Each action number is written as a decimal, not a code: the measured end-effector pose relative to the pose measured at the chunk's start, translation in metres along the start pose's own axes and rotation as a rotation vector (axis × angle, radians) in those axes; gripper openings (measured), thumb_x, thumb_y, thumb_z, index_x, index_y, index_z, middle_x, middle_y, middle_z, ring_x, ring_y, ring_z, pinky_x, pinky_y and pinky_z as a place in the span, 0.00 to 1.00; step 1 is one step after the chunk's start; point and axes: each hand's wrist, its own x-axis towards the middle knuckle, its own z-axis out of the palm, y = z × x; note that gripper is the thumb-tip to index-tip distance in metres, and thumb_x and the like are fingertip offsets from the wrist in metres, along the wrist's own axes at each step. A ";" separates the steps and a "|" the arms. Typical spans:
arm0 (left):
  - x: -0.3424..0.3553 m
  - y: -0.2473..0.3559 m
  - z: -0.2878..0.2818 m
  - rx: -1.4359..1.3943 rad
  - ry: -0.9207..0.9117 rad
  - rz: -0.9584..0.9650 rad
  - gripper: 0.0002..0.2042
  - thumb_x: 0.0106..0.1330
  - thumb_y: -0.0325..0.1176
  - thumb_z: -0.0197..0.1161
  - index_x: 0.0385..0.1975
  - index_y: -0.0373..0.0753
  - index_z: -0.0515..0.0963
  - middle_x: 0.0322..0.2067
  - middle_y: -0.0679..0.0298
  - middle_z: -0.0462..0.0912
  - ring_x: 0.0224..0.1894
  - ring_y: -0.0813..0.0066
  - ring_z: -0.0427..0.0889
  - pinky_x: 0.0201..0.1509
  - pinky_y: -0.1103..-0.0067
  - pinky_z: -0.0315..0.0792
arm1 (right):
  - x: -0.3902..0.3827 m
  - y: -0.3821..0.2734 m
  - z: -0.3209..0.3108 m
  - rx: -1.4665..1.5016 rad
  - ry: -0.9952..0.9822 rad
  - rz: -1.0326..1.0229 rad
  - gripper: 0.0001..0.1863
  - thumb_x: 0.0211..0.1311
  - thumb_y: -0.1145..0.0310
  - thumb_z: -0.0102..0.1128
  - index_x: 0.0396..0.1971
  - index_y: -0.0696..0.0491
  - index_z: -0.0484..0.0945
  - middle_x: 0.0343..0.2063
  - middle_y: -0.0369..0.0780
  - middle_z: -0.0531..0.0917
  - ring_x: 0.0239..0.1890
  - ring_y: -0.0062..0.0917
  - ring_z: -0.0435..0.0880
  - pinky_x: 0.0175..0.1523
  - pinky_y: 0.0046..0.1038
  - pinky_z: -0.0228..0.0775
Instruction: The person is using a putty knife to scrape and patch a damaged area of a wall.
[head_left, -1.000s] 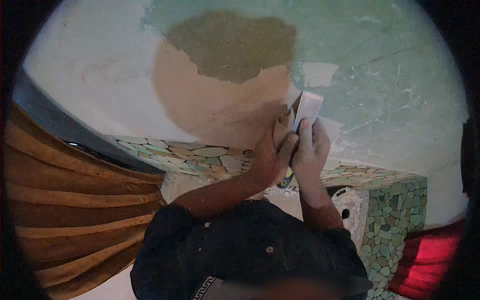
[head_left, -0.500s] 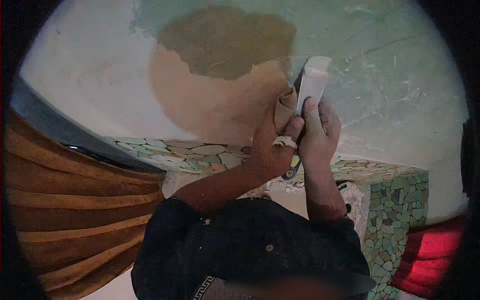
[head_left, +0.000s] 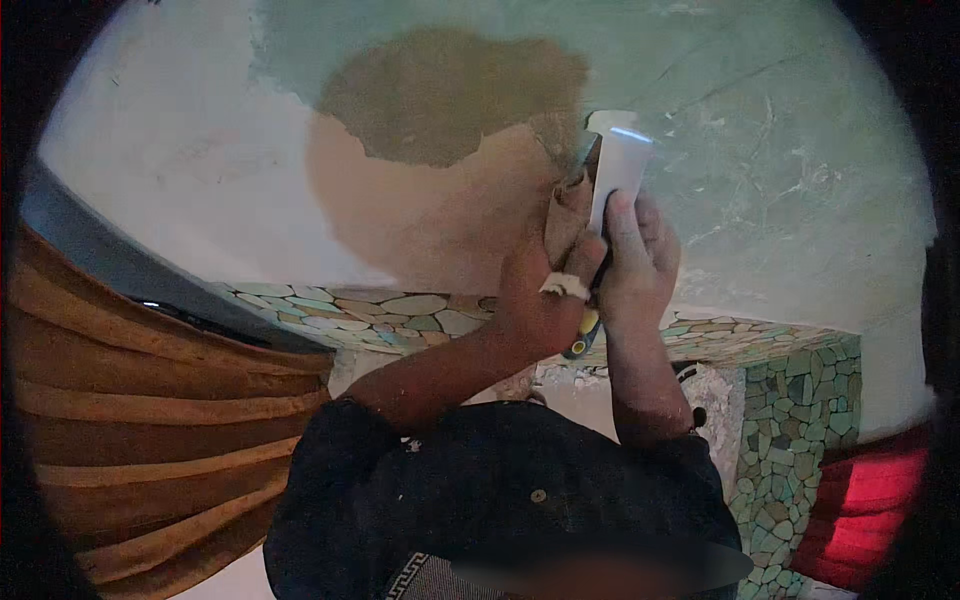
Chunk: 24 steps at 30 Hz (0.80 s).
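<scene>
My right hand (head_left: 640, 262) is closed on a pale flat scraper blade (head_left: 622, 165), thumb lying along its face. White putty (head_left: 603, 121) clings to the blade's upper left end, and a bright glint crosses the top. Close beside it, my left hand (head_left: 553, 290) is closed round a putty knife (head_left: 582, 340) with a dark and yellow handle whose end pokes out below. A dark blade edge shows just left of the pale blade. Some brown folded sheet (head_left: 568, 212) stands by the left fingers; its kind is unclear. A whitish band or smear (head_left: 566, 286) crosses the left hand.
Both hands are in front of a wall (head_left: 780, 170), white at left and green at right, with a rounded brownish darker area (head_left: 440, 100). Stone-patterned strips (head_left: 380, 310) run below. A brown curtain (head_left: 160, 430) hangs at left, red cloth (head_left: 870, 510) at lower right.
The pale blade has turned slightly, and a glint now shows across its top. The putty sits farther toward the blade's left edge. Both hands stay in nearly the same place.
</scene>
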 end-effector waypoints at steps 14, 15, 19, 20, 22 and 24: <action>-0.025 -0.041 0.009 -0.211 0.039 -0.054 0.23 0.64 0.31 0.53 0.56 0.27 0.59 0.54 0.47 0.66 0.58 0.57 0.66 0.61 0.69 0.58 | -0.013 0.024 -0.017 -0.308 0.061 -0.072 0.14 0.68 0.66 0.45 0.28 0.61 0.73 0.20 0.34 0.73 0.24 0.15 0.67 0.28 0.22 0.61; -0.028 -0.050 0.008 -0.207 0.041 -0.051 0.23 0.64 0.31 0.53 0.56 0.27 0.59 0.54 0.47 0.66 0.58 0.57 0.66 0.61 0.69 0.58 | -0.017 0.027 -0.018 -0.304 0.058 -0.074 0.14 0.68 0.66 0.45 0.28 0.61 0.73 0.20 0.34 0.73 0.24 0.15 0.67 0.28 0.22 0.61; -0.032 -0.058 0.013 -0.090 -0.120 -0.114 0.26 0.66 0.28 0.51 0.61 0.29 0.51 0.58 0.50 0.61 0.62 0.62 0.61 0.61 0.70 0.58 | -0.018 0.023 -0.021 -0.417 0.113 -0.202 0.12 0.67 0.68 0.45 0.28 0.60 0.73 0.19 0.36 0.76 0.21 0.16 0.70 0.26 0.20 0.61; -0.028 -0.055 0.017 -0.247 -0.091 -0.199 0.27 0.66 0.28 0.50 0.62 0.31 0.50 0.59 0.50 0.60 0.62 0.63 0.61 0.61 0.70 0.58 | -0.013 0.003 -0.014 -0.394 0.104 -0.163 0.12 0.67 0.68 0.45 0.28 0.61 0.73 0.18 0.37 0.75 0.20 0.17 0.70 0.25 0.21 0.61; -0.019 -0.034 0.032 -0.515 0.040 -0.167 0.25 0.66 0.28 0.49 0.62 0.33 0.50 0.56 0.50 0.63 0.58 0.63 0.64 0.60 0.69 0.60 | 0.000 0.009 -0.025 -0.570 0.081 -0.281 0.11 0.66 0.68 0.47 0.29 0.61 0.73 0.16 0.42 0.74 0.17 0.21 0.71 0.23 0.25 0.62; -0.014 -0.042 0.035 -0.621 0.030 -0.126 0.26 0.66 0.28 0.49 0.62 0.33 0.49 0.56 0.51 0.63 0.58 0.63 0.65 0.59 0.70 0.60 | 0.001 0.001 -0.019 -0.626 0.061 -0.267 0.12 0.66 0.68 0.47 0.29 0.61 0.72 0.16 0.44 0.74 0.17 0.22 0.72 0.24 0.26 0.63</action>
